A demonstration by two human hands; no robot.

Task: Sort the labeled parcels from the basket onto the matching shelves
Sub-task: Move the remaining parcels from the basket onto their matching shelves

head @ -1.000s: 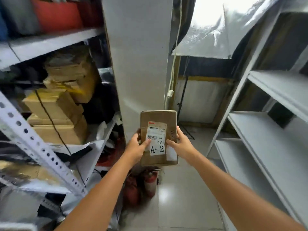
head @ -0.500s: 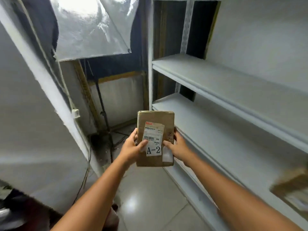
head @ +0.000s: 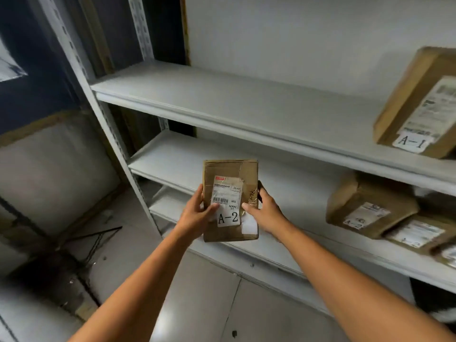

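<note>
Both hands (head: 230, 213) grip A-2 parcel (head: 230, 201) between them, seemingly before middle shelf (head: 172, 156).

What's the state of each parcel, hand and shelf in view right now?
A-2 parcel: held upright off the shelves, label facing the camera.
Left hand: gripping its left edge.
Right hand: gripping its right edge.
A-1 box: resting on the upper shelf, tilted.
Middle shelf: bare at left, blurred labelled parcels piled at right.
</note>
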